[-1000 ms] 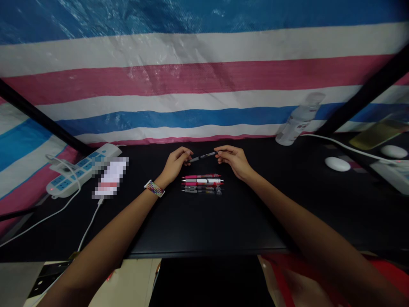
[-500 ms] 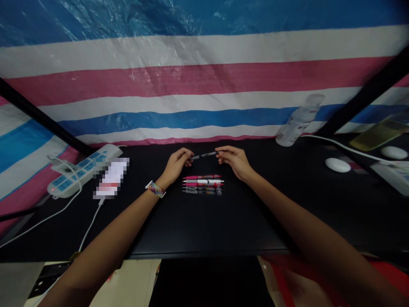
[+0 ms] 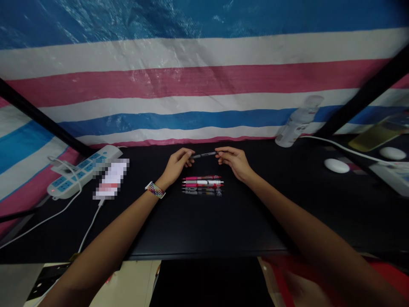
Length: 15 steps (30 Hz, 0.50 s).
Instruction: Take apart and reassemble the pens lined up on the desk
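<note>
A dark pen (image 3: 204, 154) lies crosswise between my two hands, beyond a row of pens. My left hand (image 3: 179, 164) pinches its left end, and a colourful woven band circles that wrist. The pen's right end is pinched between the fingers of my right hand (image 3: 234, 162). Nearer to me, several pens lie side by side on the black table (image 3: 204, 226): pink-red ones (image 3: 201, 178), a white one (image 3: 204, 182) and a clear-grey one (image 3: 201, 192) closest to me.
At the left are a white power strip (image 3: 84, 170), a phone with a blurred screen (image 3: 111, 179) and white cables. A clear bottle (image 3: 297, 123), a white mouse (image 3: 336, 166) and a bottle of yellowish liquid (image 3: 375, 134) stand or lie at the right. Striped sheeting (image 3: 204, 81) hangs behind.
</note>
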Each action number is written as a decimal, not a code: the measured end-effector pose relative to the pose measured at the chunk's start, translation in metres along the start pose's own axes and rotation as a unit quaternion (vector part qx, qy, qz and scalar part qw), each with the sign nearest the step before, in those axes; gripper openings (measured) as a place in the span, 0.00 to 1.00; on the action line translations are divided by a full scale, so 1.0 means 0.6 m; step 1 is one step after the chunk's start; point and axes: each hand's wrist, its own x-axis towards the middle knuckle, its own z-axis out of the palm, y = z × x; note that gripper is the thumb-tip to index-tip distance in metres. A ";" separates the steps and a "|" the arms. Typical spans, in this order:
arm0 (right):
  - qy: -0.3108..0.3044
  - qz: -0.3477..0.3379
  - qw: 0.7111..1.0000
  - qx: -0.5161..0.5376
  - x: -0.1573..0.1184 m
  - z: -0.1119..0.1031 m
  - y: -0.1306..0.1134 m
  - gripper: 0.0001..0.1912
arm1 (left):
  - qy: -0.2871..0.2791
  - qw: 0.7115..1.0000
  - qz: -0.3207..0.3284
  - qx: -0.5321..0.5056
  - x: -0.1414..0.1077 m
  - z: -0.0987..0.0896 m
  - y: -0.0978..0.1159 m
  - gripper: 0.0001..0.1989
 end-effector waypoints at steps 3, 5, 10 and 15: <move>0.000 0.000 1.000 -0.004 0.002 -0.002 0.002 0.15 | -0.001 1.000 0.011 0.005 0.001 0.000 -0.004 0.12; 0.001 -0.001 1.000 -0.003 0.002 -0.003 0.003 0.15 | 0.008 0.999 0.034 0.019 0.001 0.000 -0.006 0.13; -0.002 -0.003 1.000 0.000 0.002 -0.002 0.002 0.14 | 0.014 1.000 0.020 0.017 0.002 0.000 -0.011 0.10; 0.000 0.000 1.000 0.006 0.001 -0.001 0.001 0.14 | 0.016 1.000 0.010 0.004 0.003 0.000 -0.011 0.10</move>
